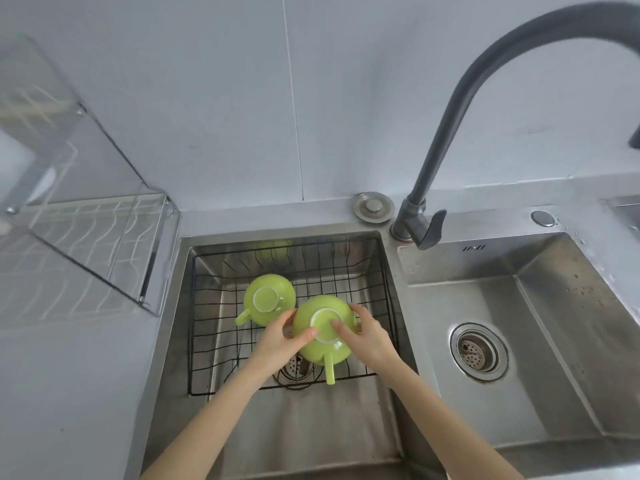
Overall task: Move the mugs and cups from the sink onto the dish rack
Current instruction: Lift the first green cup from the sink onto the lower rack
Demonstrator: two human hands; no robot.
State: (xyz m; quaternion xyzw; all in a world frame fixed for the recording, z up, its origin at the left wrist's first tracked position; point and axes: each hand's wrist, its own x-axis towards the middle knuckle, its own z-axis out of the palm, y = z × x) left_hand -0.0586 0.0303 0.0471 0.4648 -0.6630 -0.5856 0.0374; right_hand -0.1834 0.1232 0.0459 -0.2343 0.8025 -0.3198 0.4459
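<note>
Two lime-green mugs stand upside down in a black wire basket [214, 341] inside the left sink basin [304, 427]. The nearer mug [320, 351] has its handle pointing toward me. My left hand [280, 341] grips its left side, thumb on the white base ring. My right hand [367, 332] holds its right side, a finger on the base. The second mug [268, 301] sits behind and to the left, untouched, its handle to the lower left. The dish rack [93, 233], silver wire with a clear cover, stands on the counter at the left.
A tall dark faucet [446, 133] rises between the two basins, its spout arching off to the right. The right basin [519, 323] has a round drain strainer [476, 348]. A grey tiled wall runs behind. Grey countertop lies below the rack at the left.
</note>
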